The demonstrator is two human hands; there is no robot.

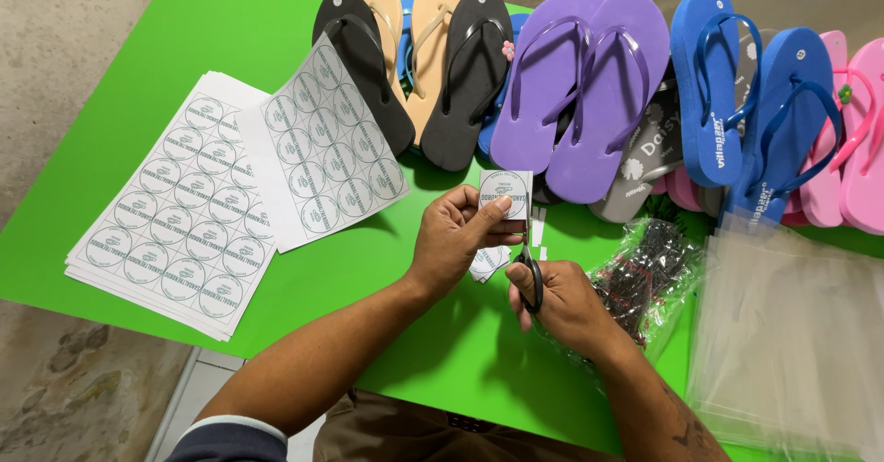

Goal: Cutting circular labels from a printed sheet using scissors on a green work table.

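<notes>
A small packing workshop for rubber sandals.
We see a bright green worktable [138, 149] lined with coloured rubber flip-flops [589, 84], stacked white sheets of round printed labels [175, 232], clear plastic bags [792, 333], and bare concrete floor [55, 20].

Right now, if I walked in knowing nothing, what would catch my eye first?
Probably the row of bright flip-flops in black, tan, purple, blue and pink along the far edge of the vivid green table. Next, at the centre, the left hand holds a small paper label while the right hand works scissors at it. Sheets of round printed labels lie stacked at the left.
</notes>
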